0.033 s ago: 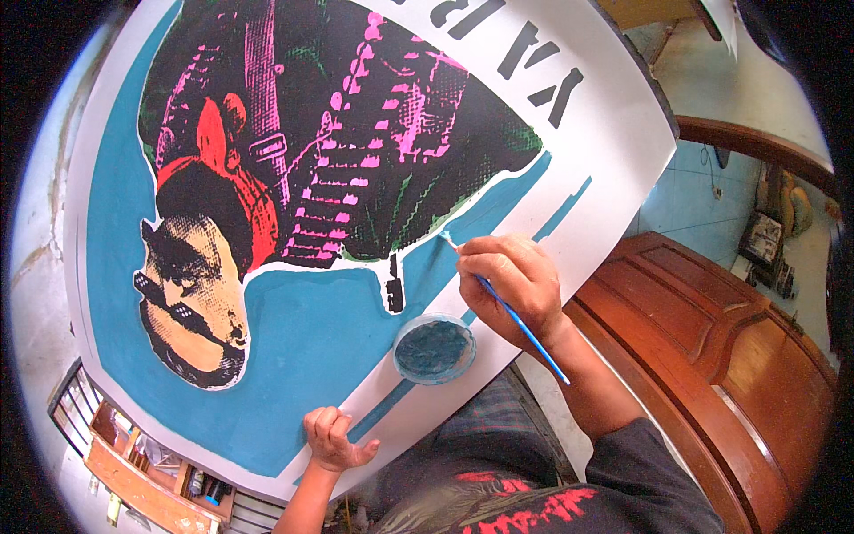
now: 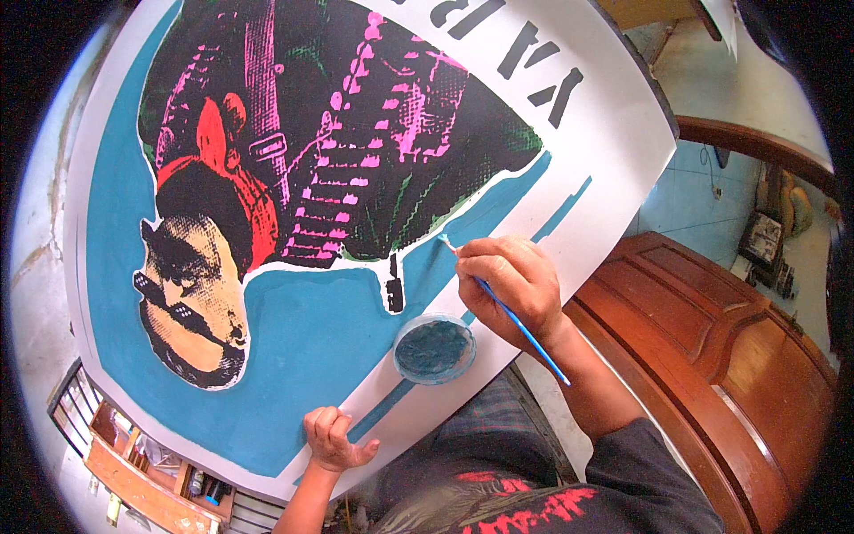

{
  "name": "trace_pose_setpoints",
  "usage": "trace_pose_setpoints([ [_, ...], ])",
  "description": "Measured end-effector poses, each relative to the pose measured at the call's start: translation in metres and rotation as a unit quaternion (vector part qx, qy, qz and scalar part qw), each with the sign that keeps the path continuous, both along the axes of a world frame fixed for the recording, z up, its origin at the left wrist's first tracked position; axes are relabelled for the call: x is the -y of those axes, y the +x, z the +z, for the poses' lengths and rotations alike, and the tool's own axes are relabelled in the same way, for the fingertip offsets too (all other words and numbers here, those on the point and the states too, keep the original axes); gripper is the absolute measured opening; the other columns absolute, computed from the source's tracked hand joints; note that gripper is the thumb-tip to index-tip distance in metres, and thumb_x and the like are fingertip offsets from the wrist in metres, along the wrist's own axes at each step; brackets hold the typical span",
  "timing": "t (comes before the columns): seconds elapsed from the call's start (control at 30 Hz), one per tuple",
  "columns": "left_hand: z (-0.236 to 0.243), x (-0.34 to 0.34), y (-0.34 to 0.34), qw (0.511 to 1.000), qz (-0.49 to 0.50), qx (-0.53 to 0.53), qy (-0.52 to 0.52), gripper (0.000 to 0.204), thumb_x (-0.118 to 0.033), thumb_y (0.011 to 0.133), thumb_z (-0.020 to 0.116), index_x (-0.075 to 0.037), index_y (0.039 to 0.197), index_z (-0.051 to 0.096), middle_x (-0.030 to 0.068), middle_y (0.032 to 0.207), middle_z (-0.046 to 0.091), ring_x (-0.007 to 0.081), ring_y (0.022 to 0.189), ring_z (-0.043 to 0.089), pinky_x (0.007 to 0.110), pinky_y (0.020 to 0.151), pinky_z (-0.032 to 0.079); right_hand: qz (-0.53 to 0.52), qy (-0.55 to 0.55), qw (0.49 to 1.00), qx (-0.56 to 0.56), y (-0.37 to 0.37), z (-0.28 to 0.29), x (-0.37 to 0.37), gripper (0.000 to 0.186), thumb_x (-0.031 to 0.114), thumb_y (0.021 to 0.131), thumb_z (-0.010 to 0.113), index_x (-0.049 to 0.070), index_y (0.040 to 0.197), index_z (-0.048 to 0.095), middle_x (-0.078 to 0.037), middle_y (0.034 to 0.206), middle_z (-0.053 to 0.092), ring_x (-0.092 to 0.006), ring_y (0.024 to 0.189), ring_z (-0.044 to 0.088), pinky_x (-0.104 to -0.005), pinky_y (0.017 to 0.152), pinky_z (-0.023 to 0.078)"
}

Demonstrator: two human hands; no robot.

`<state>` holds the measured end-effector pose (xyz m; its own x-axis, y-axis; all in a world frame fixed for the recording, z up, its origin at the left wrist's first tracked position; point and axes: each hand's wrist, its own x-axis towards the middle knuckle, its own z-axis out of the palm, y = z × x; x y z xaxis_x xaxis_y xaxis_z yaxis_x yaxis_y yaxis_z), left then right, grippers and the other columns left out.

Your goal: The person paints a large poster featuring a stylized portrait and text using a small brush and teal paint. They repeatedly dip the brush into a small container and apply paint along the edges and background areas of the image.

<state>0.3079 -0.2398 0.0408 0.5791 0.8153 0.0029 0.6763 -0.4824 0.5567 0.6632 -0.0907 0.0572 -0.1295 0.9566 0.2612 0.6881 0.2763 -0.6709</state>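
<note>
My right hand (image 2: pixel 511 285) grips a thin blue paintbrush (image 2: pixel 520 329), its tip touching the blue area just below the dark green part of a painted figure. The large white poster board (image 2: pixel 640 133) bears that upside-down figure (image 2: pixel 338 116) in black, pink, red and green, a blue background (image 2: pixel 294 400) and black stencilled lettering along the top. A small round pot of blue paint (image 2: pixel 431 347) sits on the board just below my right hand. My left hand (image 2: pixel 338 436) rests on the board's lower border with fingers loosely bent and thumb apart, holding nothing.
Brown wooden door panels (image 2: pixel 712 356) lie at the right, near a pale blue tiled area (image 2: pixel 694 187) with some dark items. At lower left are a metal railing (image 2: pixel 71 400) and a wooden table (image 2: pixel 142 481) with small containers. My dark shirt fills the bottom edge.
</note>
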Motion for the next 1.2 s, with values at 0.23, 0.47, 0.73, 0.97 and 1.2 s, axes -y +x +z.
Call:
trace_pose_setpoints([
  [0.23, -0.006, -0.004, 0.002, 1.000, 0.000, 0.001, 0.006, 0.052, -0.060, 0.088, 0.054, -0.011, 0.107, 0.046, 0.0096, 0.101, 0.045, 0.0259, 0.089, 0.048, 0.041, 0.077, 0.039, -0.053, 0.042, 0.997, 0.035, 0.008, -0.003, -0.006, 0.018, -0.006, 0.074, 0.072, 0.004, 0.085, 0.062, -0.011, 0.086, 0.068, -0.0228, 0.073, 0.067, -0.0321, 0.064, 0.054],
  [0.47, -0.007, -0.003, 0.000, 1.000, -0.006, -0.001, 0.008, 0.053, -0.061, 0.088, 0.054, -0.011, 0.107, 0.045, 0.0096, 0.101, 0.045, 0.0256, 0.089, 0.048, 0.040, 0.077, 0.039, -0.048, 0.043, 0.997, 0.033, 0.006, -0.004, -0.007, 0.018, -0.007, 0.074, 0.071, 0.003, 0.084, 0.061, -0.011, 0.086, 0.068, -0.0228, 0.072, 0.067, -0.0320, 0.062, 0.053],
  [0.73, -0.007, -0.003, 0.001, 1.000, -0.001, 0.001, 0.003, 0.054, -0.061, 0.088, 0.054, -0.011, 0.107, 0.046, 0.0096, 0.101, 0.046, 0.0256, 0.089, 0.048, 0.041, 0.078, 0.039, -0.030, 0.030, 0.999, 0.029, 0.003, -0.004, -0.006, 0.017, -0.005, 0.074, 0.071, 0.003, 0.084, 0.061, -0.011, 0.085, 0.068, -0.0231, 0.072, 0.067, -0.0328, 0.062, 0.052],
  [0.97, -0.007, -0.003, 0.000, 1.000, -0.002, 0.008, 0.000, 0.054, -0.060, 0.088, 0.054, -0.011, 0.107, 0.046, 0.0100, 0.101, 0.046, 0.0260, 0.089, 0.048, 0.042, 0.078, 0.039, -0.013, 0.019, 1.000, 0.022, -0.001, -0.002, -0.005, 0.016, -0.005, 0.074, 0.071, 0.003, 0.084, 0.061, -0.011, 0.085, 0.068, -0.0230, 0.073, 0.067, -0.0329, 0.063, 0.052],
  [1.2, -0.006, -0.004, 0.000, 1.000, -0.002, 0.010, 0.001, 0.053, -0.060, 0.089, 0.054, -0.010, 0.107, 0.046, 0.0104, 0.101, 0.046, 0.0265, 0.090, 0.048, 0.041, 0.078, 0.039, -0.007, 0.018, 1.000, 0.018, -0.004, -0.003, -0.004, 0.016, -0.004, 0.075, 0.071, 0.003, 0.085, 0.061, -0.011, 0.085, 0.068, -0.0234, 0.074, 0.068, -0.0333, 0.065, 0.053],
])
